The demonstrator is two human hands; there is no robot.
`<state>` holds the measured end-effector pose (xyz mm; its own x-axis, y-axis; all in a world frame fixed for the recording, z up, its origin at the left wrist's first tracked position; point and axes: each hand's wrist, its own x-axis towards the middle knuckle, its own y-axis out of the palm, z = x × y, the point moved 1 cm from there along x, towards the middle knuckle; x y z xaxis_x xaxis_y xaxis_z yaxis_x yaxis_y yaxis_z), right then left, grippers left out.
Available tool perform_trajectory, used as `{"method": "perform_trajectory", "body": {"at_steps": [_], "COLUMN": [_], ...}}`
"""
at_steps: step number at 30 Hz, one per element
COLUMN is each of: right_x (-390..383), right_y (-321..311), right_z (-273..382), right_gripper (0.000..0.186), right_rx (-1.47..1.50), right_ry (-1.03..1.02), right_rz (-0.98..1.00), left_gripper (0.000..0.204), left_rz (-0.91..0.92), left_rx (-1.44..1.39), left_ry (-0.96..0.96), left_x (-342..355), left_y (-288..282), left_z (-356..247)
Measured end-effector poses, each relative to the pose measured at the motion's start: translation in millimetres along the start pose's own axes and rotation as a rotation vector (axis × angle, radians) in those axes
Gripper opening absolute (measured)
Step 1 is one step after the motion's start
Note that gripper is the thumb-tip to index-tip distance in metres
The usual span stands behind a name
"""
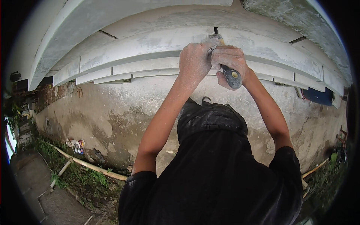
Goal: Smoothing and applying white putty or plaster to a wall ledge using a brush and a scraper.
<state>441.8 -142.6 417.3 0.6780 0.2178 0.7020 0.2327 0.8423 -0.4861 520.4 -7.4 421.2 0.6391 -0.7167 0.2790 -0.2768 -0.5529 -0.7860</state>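
Handle (pixel 233 78): right hand (pixel 228 58) is gripping tightly
Tool tip (pixel 220 39): left hand (pixel 195 58) is resting curled, hold unclear
Dust (pixel 204 65): could be causing slips

A dust-coated right hand (pixel 229 57) grips a dark-handled hand tool (pixel 233 77) while an equally dusty left hand (pixel 195 60) curls against its upper end; pale ledges (pixel 150 42) spread to either side of the grip, a dark slot (pixel 216 30) opens just beyond it, and a pole (pixel 90 164) runs well below it to the left.
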Motion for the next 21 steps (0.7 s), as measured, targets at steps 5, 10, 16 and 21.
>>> {"method": "perform_trajectory", "body": {"at_steps": [5, 10, 16, 21], "right_x": [0, 2, 8, 15], "right_y": [4, 1, -2, -13], "right_z": [4, -14, 4, 3], "right_gripper": [0.027, 0.029, 0.028, 0.026], "right_rx": [-0.043, -0.093, -0.027, -0.051], "right_ry": [0.021, 0.044, 0.060, 0.064], "right_rz": [-0.012, 0.023, 0.009, -0.081], "left_gripper": [0.032, 0.034, 0.034, 0.035], "left_rz": [-0.012, -0.043, -0.064, -0.061], "left_rx": [0.048, 0.067, -0.024, -0.049], "left_ry": [0.045, 0.039, 0.022, -0.012], "left_x": [4, 14, 5, 11], "left_y": [-1, 1, -5, -9], "left_z": [6, 5, -1, -3]}}
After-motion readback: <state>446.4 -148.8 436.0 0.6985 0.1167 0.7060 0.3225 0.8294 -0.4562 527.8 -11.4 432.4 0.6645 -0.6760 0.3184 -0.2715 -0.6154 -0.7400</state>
